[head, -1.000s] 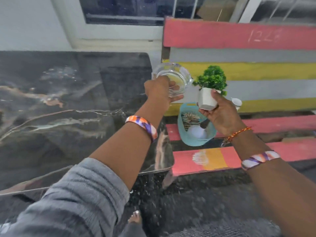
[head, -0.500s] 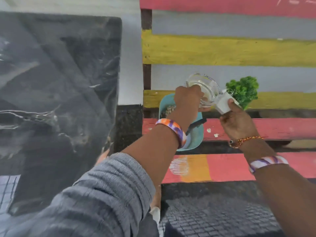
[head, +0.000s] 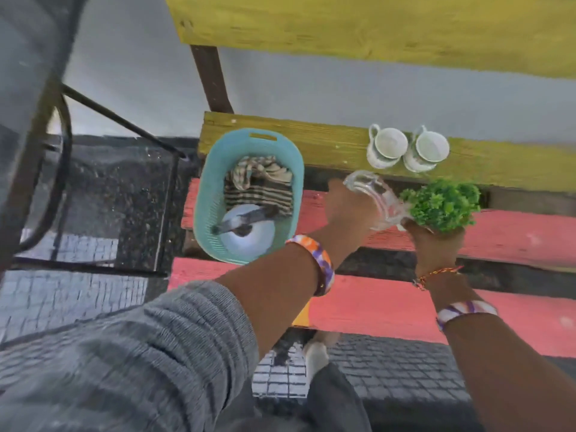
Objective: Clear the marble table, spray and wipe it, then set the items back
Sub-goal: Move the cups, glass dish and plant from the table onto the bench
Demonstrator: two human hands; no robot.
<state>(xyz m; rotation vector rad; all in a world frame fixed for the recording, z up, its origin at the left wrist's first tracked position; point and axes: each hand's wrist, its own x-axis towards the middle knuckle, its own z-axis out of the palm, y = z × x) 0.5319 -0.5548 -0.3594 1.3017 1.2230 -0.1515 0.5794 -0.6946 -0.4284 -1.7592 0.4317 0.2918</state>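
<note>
My left hand (head: 347, 207) grips a clear glass bowl (head: 374, 198), tilted low over the pink slat of a painted wooden bench (head: 514, 235). My right hand (head: 436, 241) holds a small potted green plant (head: 442, 204) right beside the bowl; its white pot is hidden behind the leaves and my fingers. Bowl and plant touch or nearly touch. The marble table (head: 28, 57) shows only as a blurred dark edge at the far left.
A teal plastic basket (head: 293, 176) with a striped cloth (head: 258, 185) and a white spray bottle (head: 246, 232) sits on the bench's left end. Two white cups (head: 408, 149) stand on the yellow slat behind. The table's black metal frame (head: 118, 120) is left of the bench.
My view has tipped further down and closer to the bench. Both hands have lowered the bowl and the plant toward the pink slat, right of the basket. The two cups have come into view.
</note>
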